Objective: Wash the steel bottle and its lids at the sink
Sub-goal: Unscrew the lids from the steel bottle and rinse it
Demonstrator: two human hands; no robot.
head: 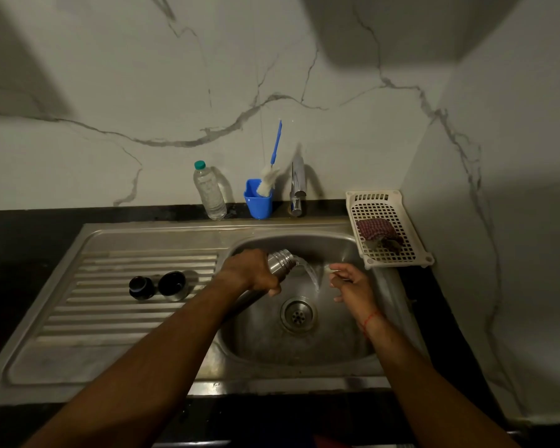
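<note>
While my left hand [253, 270] grips the steel bottle [280, 261] — tipped over, mouth pointing right — my right hand [353, 282] hangs slack-fingered.

You've got a silver bottle [280, 260], black lids [141, 287], blue cup [258, 203] and brush [276, 143], green cap [200, 164], white lattice basket [378, 208], red-checked cloth [375, 229], grey-veined white wall [110, 76], black counter [13, 237], red wrist thread [371, 318].

Bare forearms [162, 347]; a red thread [371, 317] circles the right wrist.
</note>
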